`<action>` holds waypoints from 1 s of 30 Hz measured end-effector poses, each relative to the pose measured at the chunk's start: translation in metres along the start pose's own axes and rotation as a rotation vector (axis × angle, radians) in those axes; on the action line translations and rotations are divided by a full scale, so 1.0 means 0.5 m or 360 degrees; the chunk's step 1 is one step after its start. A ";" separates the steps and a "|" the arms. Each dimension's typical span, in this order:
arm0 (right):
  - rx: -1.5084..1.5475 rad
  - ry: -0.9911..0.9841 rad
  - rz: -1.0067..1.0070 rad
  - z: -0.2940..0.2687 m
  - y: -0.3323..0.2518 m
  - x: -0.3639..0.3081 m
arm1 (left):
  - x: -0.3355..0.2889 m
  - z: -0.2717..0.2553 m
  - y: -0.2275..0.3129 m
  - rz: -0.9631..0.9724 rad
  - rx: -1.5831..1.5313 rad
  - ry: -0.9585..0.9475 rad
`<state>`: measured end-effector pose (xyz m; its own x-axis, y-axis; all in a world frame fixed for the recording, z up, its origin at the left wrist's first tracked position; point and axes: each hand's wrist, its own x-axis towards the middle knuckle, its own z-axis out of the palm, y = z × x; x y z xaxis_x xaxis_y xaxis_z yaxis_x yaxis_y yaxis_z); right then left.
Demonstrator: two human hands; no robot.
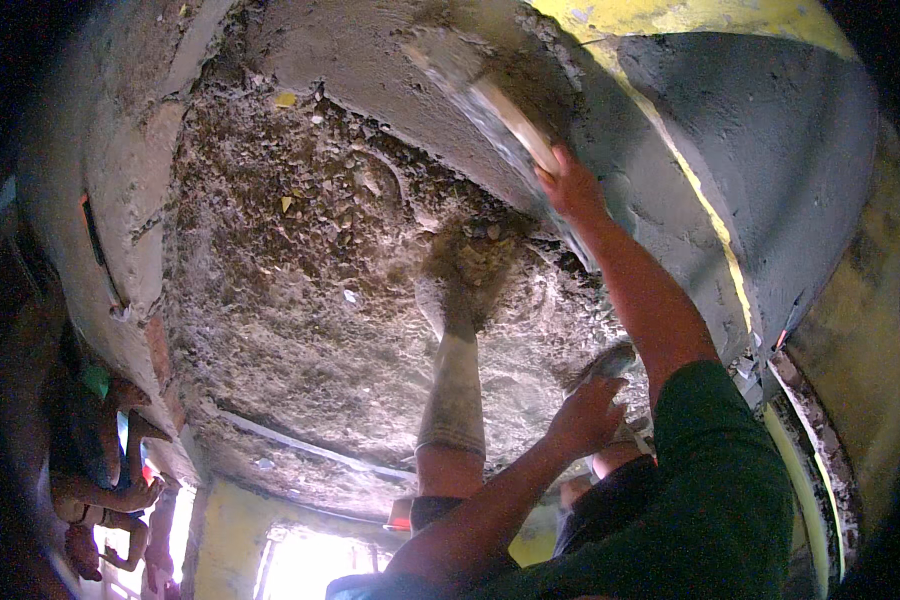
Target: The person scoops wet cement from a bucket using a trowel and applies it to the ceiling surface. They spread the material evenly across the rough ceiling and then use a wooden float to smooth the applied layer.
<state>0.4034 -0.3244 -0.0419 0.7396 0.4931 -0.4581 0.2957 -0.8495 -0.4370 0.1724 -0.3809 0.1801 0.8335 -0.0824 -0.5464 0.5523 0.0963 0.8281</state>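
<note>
My right hand (573, 188) is closed round a long, flat float board (515, 125) with a pale wooden strip along it. The board is smeared by motion and lies across smooth grey mortar (385, 85), at the edge of a rough, stony patch. My left hand (588, 415) is held low by my right knee, fingers apart, with nothing visible in it. Just beyond it shows a dark rounded thing (610, 362), whose kind I cannot make out. My left leg, in a long pale sock (453, 390), stands on the rough ground, its foot coated in dirt.
Rubble (300, 200) covers the ground at centre left. A yellow strip (705, 195) runs between grey surfaces at right. A pale narrow bar (310, 440) lies behind my leg, near an orange-red object (398, 515). Other people (100, 500) are at the lower left, by bright openings.
</note>
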 end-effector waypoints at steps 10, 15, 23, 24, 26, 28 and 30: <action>-0.0090 -0.0123 -0.0187 0.048 -0.196 0.106 | -0.002 0.022 -0.010 -0.0273 -0.0092 -0.0426; -0.0153 0.0190 -0.0198 0.031 -0.127 0.137 | -0.006 0.032 -0.015 -0.0247 -0.0002 -0.0492; 0.0211 -0.0081 0.0146 -0.036 -0.033 -0.049 | 0.000 -0.023 0.030 -0.0252 -0.0122 -0.0290; 0.0162 -0.0052 0.0181 -0.027 -0.048 -0.048 | -0.001 -0.021 0.034 -0.0317 -0.0171 -0.0332; 0.0141 0.0013 0.0170 -0.005 -0.086 -0.026 | -0.001 -0.010 0.034 -0.0394 -0.0102 -0.0464; 0.0120 0.0011 0.0116 0.014 -0.127 0.032 | 0.001 0.008 0.026 -0.0403 0.0135 -0.0657; 0.0113 0.0033 0.0055 0.009 -0.149 0.088 | -0.004 0.025 0.009 -0.0411 0.0080 -0.0578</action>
<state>0.4111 -0.2387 -0.0332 0.7612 0.4589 -0.4582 0.2267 -0.8503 -0.4751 0.1729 -0.3926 0.1867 0.6037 -0.4411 -0.6640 0.7327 -0.0211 0.6802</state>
